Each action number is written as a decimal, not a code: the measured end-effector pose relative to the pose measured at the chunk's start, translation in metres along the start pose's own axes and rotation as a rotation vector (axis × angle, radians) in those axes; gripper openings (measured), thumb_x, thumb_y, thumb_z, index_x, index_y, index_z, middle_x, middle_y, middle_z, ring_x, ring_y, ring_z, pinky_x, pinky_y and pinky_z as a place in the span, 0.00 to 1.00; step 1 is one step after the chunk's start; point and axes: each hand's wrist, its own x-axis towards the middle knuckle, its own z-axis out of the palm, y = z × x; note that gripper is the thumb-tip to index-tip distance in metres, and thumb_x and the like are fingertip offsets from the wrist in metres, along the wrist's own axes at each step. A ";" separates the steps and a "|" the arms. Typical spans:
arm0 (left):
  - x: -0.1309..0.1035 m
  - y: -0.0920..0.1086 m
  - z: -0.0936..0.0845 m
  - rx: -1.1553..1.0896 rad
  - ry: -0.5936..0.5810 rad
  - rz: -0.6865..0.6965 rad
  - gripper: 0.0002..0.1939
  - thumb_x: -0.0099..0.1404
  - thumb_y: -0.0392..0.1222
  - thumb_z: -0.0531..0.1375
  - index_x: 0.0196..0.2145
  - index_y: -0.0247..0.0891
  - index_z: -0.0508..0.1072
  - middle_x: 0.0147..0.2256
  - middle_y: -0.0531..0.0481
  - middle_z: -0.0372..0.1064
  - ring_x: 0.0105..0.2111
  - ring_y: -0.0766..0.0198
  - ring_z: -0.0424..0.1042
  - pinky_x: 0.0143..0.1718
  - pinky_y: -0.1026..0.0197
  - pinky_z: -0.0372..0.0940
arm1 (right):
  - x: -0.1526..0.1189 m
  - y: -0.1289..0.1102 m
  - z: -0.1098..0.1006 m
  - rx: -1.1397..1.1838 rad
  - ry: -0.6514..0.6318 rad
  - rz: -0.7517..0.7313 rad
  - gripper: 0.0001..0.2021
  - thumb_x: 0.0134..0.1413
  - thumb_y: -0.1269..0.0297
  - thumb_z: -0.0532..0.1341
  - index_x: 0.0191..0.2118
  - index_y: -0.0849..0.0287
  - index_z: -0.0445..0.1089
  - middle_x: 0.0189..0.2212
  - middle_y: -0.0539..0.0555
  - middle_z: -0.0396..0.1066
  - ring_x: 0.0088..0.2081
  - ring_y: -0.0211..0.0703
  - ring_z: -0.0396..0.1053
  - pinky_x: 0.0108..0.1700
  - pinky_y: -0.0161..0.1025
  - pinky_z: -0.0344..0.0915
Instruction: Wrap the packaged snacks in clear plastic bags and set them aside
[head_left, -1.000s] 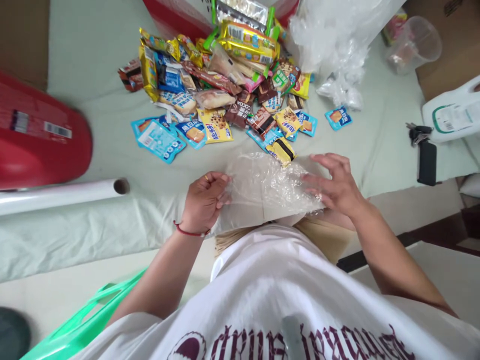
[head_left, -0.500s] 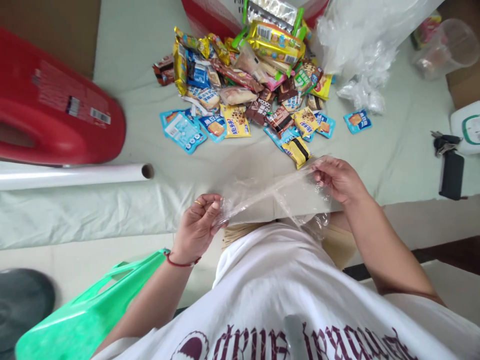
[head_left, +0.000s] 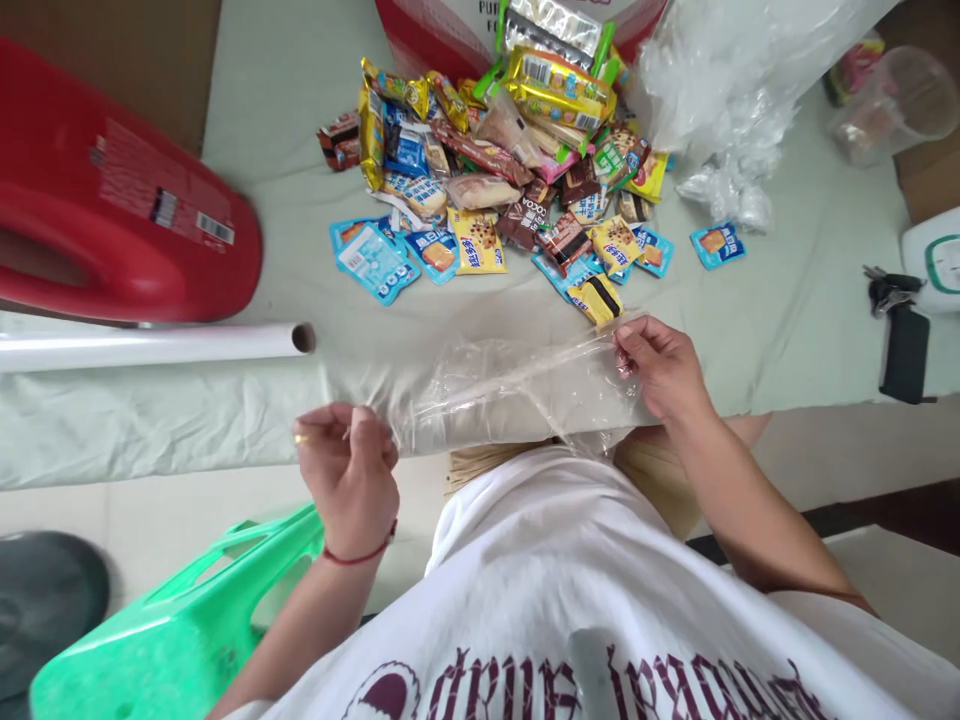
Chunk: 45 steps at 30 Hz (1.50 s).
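Observation:
A clear plastic bag (head_left: 517, 390) is stretched between my hands above the front edge of the cloth-covered table (head_left: 247, 400). My right hand (head_left: 664, 365) pinches its upper right corner, just below the pile of snacks. Closed at the fingertips, my left hand (head_left: 349, 465) is over the table edge at the bag's left end; what it pinches is too thin to make out. Beyond the bag lies a heap of wrapped snacks (head_left: 480, 150), with blue packets (head_left: 375, 265) and a yellow packet (head_left: 596, 298) along its near side.
At the left are a red jug (head_left: 187, 230) and a white roll (head_left: 150, 345). A bundle of clear bags (head_left: 720, 90) and a plastic cup (head_left: 919, 95) sit at the back right. Keys and a black case (head_left: 904, 350) lie far right. A green stool (head_left: 165, 620) stands below left.
My left hand has moved left and slightly down, away from my right hand. The bag is spread wider between them. My right hand has shifted slightly left.

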 end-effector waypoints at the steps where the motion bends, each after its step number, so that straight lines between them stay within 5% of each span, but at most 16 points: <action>1: -0.010 0.000 -0.001 0.069 -0.060 0.031 0.20 0.68 0.57 0.66 0.30 0.40 0.68 0.23 0.57 0.61 0.21 0.72 0.58 0.20 0.68 0.53 | -0.004 0.001 0.004 -0.009 0.013 -0.019 0.19 0.47 0.46 0.74 0.29 0.55 0.73 0.23 0.47 0.68 0.23 0.35 0.61 0.22 0.33 0.60; 3: -0.029 -0.001 0.002 0.171 -0.332 -0.031 0.26 0.72 0.62 0.59 0.26 0.38 0.69 0.23 0.53 0.63 0.20 0.71 0.59 0.21 0.65 0.55 | -0.015 0.003 0.012 -0.031 0.024 -0.064 0.18 0.51 0.46 0.72 0.30 0.55 0.72 0.23 0.47 0.67 0.23 0.36 0.62 0.23 0.34 0.62; 5: -0.042 -0.002 0.014 0.204 -0.596 -0.197 0.30 0.71 0.69 0.54 0.33 0.36 0.74 0.28 0.48 0.71 0.21 0.68 0.65 0.20 0.64 0.56 | -0.026 0.004 0.018 -0.055 0.027 -0.120 0.16 0.56 0.47 0.70 0.32 0.55 0.72 0.23 0.47 0.67 0.24 0.36 0.63 0.26 0.35 0.64; 7: -0.045 -0.003 0.032 0.194 -0.697 -0.331 0.31 0.68 0.71 0.56 0.43 0.36 0.73 0.37 0.44 0.76 0.22 0.67 0.69 0.19 0.64 0.56 | -0.037 0.005 0.021 -0.088 0.031 -0.167 0.15 0.59 0.48 0.68 0.35 0.54 0.73 0.24 0.47 0.67 0.25 0.37 0.64 0.28 0.36 0.65; 11: -0.032 -0.007 0.068 0.136 -0.559 -0.349 0.30 0.58 0.57 0.71 0.49 0.39 0.67 0.39 0.48 0.76 0.20 0.72 0.65 0.20 0.67 0.56 | -0.050 0.009 0.011 -0.182 0.008 -0.135 0.14 0.63 0.48 0.64 0.37 0.53 0.72 0.30 0.50 0.71 0.29 0.39 0.67 0.33 0.38 0.69; 14: -0.020 -0.010 0.083 0.075 -0.469 -0.324 0.29 0.53 0.47 0.73 0.48 0.39 0.66 0.32 0.54 0.73 0.19 0.73 0.63 0.21 0.68 0.56 | -0.052 0.013 -0.008 -0.360 -0.035 -0.135 0.18 0.59 0.49 0.67 0.50 0.52 0.70 0.45 0.55 0.73 0.40 0.45 0.73 0.42 0.43 0.74; 17: -0.014 -0.011 0.089 0.050 -0.483 -0.324 0.27 0.52 0.43 0.72 0.48 0.39 0.67 0.30 0.58 0.70 0.19 0.74 0.61 0.20 0.69 0.55 | -0.061 0.007 -0.026 -0.692 -0.086 -0.295 0.37 0.56 0.54 0.69 0.69 0.49 0.57 0.65 0.63 0.61 0.61 0.58 0.67 0.57 0.57 0.71; 19: -0.014 -0.011 0.091 0.032 -0.500 -0.336 0.24 0.53 0.42 0.70 0.46 0.39 0.68 0.31 0.58 0.69 0.19 0.74 0.62 0.20 0.68 0.55 | -0.076 -0.008 -0.029 -0.870 -0.096 -0.419 0.41 0.59 0.60 0.66 0.74 0.47 0.49 0.72 0.64 0.52 0.70 0.64 0.56 0.64 0.66 0.64; 22: -0.016 -0.010 0.094 0.001 -0.510 -0.355 0.17 0.54 0.41 0.68 0.40 0.38 0.70 0.30 0.57 0.68 0.19 0.74 0.64 0.20 0.68 0.56 | -0.104 -0.039 -0.018 -0.945 -0.008 -0.590 0.40 0.60 0.70 0.60 0.74 0.42 0.49 0.72 0.60 0.52 0.72 0.66 0.51 0.66 0.71 0.60; 26: -0.017 -0.009 0.096 -0.041 -0.566 -0.377 0.11 0.58 0.43 0.66 0.37 0.37 0.71 0.21 0.58 0.65 0.19 0.71 0.63 0.22 0.68 0.56 | -0.114 -0.061 0.002 -0.829 0.093 -0.827 0.31 0.57 0.75 0.59 0.63 0.40 0.66 0.61 0.56 0.67 0.63 0.62 0.66 0.61 0.65 0.67; 30: -0.015 -0.006 0.100 -0.072 -0.671 -0.402 0.17 0.55 0.48 0.72 0.36 0.37 0.72 0.23 0.58 0.65 0.20 0.72 0.61 0.21 0.68 0.55 | -0.083 -0.053 0.004 -0.777 -0.050 -0.640 0.13 0.65 0.72 0.56 0.48 0.48 0.73 0.48 0.55 0.76 0.52 0.54 0.73 0.53 0.55 0.72; 33: -0.013 -0.004 0.107 0.009 -0.653 -0.356 0.18 0.52 0.49 0.74 0.32 0.38 0.72 0.24 0.58 0.63 0.18 0.74 0.55 0.19 0.67 0.49 | -0.067 -0.045 -0.001 -0.727 -0.102 -0.458 0.08 0.70 0.62 0.57 0.49 0.51 0.72 0.47 0.57 0.76 0.50 0.52 0.74 0.52 0.51 0.72; 38: -0.018 -0.002 0.124 0.079 -0.660 -0.224 0.14 0.58 0.51 0.69 0.31 0.38 0.74 0.24 0.56 0.66 0.21 0.70 0.58 0.23 0.66 0.53 | -0.069 -0.036 0.008 -0.746 -0.215 -0.231 0.27 0.56 0.48 0.70 0.57 0.54 0.69 0.51 0.61 0.75 0.52 0.58 0.73 0.52 0.54 0.71; 40: -0.020 0.000 0.126 0.124 -0.661 -0.170 0.13 0.60 0.50 0.68 0.31 0.39 0.75 0.25 0.55 0.68 0.24 0.68 0.62 0.26 0.65 0.56 | -0.065 -0.032 0.017 -0.712 -0.215 -0.172 0.28 0.53 0.51 0.72 0.57 0.55 0.69 0.49 0.60 0.76 0.51 0.57 0.73 0.51 0.53 0.71; 45: -0.003 -0.003 0.114 0.141 -0.444 0.006 0.10 0.66 0.48 0.64 0.34 0.40 0.73 0.30 0.53 0.69 0.32 0.64 0.66 0.34 0.65 0.62 | -0.043 -0.024 0.033 -0.408 -0.196 -0.129 0.08 0.66 0.59 0.60 0.44 0.53 0.74 0.37 0.52 0.76 0.38 0.42 0.74 0.40 0.39 0.70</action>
